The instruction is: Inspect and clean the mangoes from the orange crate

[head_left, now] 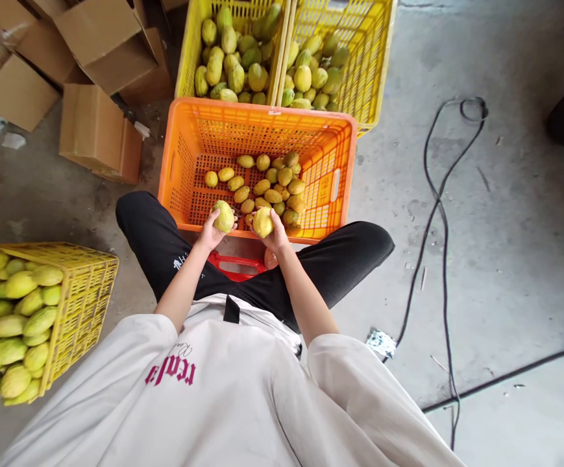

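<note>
Remotely, I had the left hand point(209, 235) curled around a greenish-yellow fruit point(224, 217) and the right hand point(277, 237) around a yellow fruit point(263, 222). Beyond both grips, other fruits point(285, 176) lay in the orange crate point(243, 133); farther ahead stood two yellow crates point(370, 65).

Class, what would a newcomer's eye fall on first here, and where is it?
The bright orange crate in the upper middle stands out, its fruits mostly toward the right. Over its near edge, the left hand and right hand each hold a yellowish fruit.
</note>
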`<state>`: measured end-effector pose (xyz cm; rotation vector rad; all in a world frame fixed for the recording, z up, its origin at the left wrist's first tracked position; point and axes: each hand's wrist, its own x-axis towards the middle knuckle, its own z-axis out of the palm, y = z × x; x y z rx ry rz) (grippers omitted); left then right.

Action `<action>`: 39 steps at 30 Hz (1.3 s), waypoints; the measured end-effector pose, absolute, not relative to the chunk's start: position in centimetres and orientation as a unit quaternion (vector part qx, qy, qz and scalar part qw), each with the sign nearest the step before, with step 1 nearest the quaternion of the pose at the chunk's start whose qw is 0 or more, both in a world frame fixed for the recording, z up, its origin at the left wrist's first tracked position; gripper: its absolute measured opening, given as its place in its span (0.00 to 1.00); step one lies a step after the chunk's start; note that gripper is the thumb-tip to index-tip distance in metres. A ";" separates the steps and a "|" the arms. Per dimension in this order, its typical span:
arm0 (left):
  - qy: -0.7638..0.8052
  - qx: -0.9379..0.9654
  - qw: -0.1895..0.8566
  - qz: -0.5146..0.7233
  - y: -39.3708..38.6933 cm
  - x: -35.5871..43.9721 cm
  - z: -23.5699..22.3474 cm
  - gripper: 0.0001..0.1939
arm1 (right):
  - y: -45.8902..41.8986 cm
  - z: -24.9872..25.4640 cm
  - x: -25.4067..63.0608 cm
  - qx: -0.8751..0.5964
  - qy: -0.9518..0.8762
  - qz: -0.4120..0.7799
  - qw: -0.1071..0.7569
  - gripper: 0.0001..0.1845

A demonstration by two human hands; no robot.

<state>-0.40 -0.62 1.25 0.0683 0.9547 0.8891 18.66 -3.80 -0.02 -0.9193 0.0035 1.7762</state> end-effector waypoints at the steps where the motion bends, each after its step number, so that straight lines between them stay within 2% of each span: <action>1: 0.437 0.031 0.794 0.422 -0.6 -0.4 1.4 0.18 | -3.8 0.1 18.7 -0.379 0.007 0.747 0.547 0.17; 5: 0.400 0.014 0.809 0.430 -0.5 -0.4 2.3 0.21 | -3.9 0.4 18.7 -0.363 0.030 0.733 0.575 0.18; 13: 0.443 0.011 0.797 0.410 -0.2 -0.4 0.7 0.14 | -4.1 0.2 18.8 -0.341 0.030 0.755 0.559 0.17; 18: 0.459 0.013 0.791 0.404 -0.1 -0.7 -0.5 0.14 | -3.9 0.0 18.6 -0.399 0.033 0.751 0.525 0.14; 26: 0.448 -0.002 0.804 0.392 -0.2 -1.0 -1.3 0.15 | -2.2 1.1 19.0 -0.508 0.038 0.676 0.533 0.11; 28: 0.446 -0.014 0.804 0.392 -0.2 -1.1 -1.2 0.14 | 1.4 2.0 20.6 -0.535 0.033 0.651 0.537 0.09; 31: 0.456 -0.036 0.802 0.385 0.0 -1.2 -0.9 0.12 | 9.4 4.4 24.8 -0.517 -0.037 0.588 0.621 0.06; 34: 0.465 -0.045 0.798 0.380 -0.1 -1.4 -0.8 0.14 | 16.3 8.2 29.5 -0.497 -0.144 0.543 0.662 0.07; 36: 0.471 -0.048 0.791 0.387 -0.3 -1.4 -0.8 0.16 | 17.6 11.1 31.7 -0.486 -0.199 0.533 0.663 0.10; 39: 0.487 -0.059 0.776 0.396 -0.1 -1.2 -0.5 0.17 | 14.2 14.5 32.0 -0.443 -0.182 0.570 0.668 0.12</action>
